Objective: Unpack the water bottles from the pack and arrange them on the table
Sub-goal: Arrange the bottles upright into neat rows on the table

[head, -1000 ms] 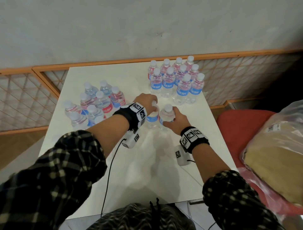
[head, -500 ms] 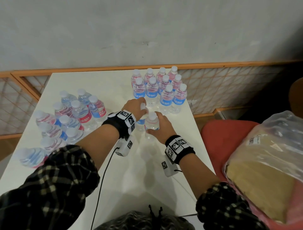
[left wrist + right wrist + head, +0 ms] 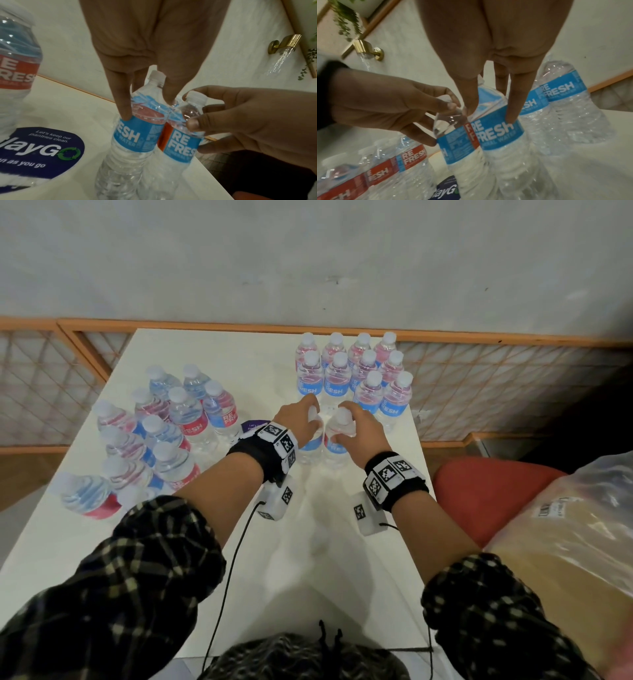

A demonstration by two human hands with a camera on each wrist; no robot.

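On the white table, each hand grips one clear water bottle by its shoulder. My left hand holds the left bottle, which shows its blue label in the left wrist view. My right hand holds the right bottle, seen close up in the right wrist view. The two bottles stand upright and side by side, touching. Just beyond them is a tidy block of several upright bottles. A looser cluster of several bottles leans at the left.
A round purple sticker lies on the table between the left cluster and my left wrist. The table's right edge is close to the held bottles. A red chair and a clear plastic bag sit to the right. An orange lattice railing runs behind.
Both hands have carried their bottles away from me, up to the front of the tidy block. The bottles are now pressed side by side. The head view has shifted.
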